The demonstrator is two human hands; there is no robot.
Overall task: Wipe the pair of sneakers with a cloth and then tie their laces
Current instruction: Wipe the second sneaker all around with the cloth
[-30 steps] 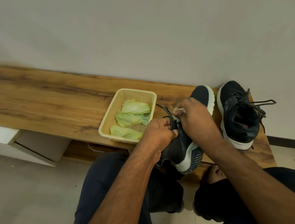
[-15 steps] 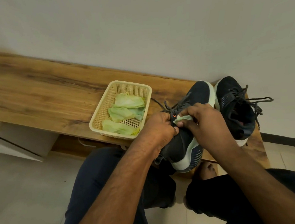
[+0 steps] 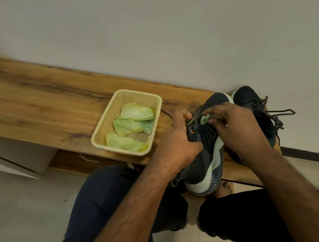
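The left hand (image 3: pixel 177 140) grips a sneaker (image 3: pixel 205 155) tilted on the counter (image 3: pixel 39 111) edge; right hand (image 3: pixel 237 126) fingers pinch what looks like a cloth (image 3: pixel 205 118) against its laces (image 3: pixel 195 117). The other sneaker (image 3: pixel 257 109) stands beside.

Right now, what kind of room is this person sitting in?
Probably a home entryway or hallway. A low wooden bench runs along a plain wall, with the second sneaker resting on it beside a basket of green cloths.

Plain pale wall (image 3: pixel 166 24), long wooden bench (image 3: pixel 39 103), light tiled floor (image 3: pixel 28 217).
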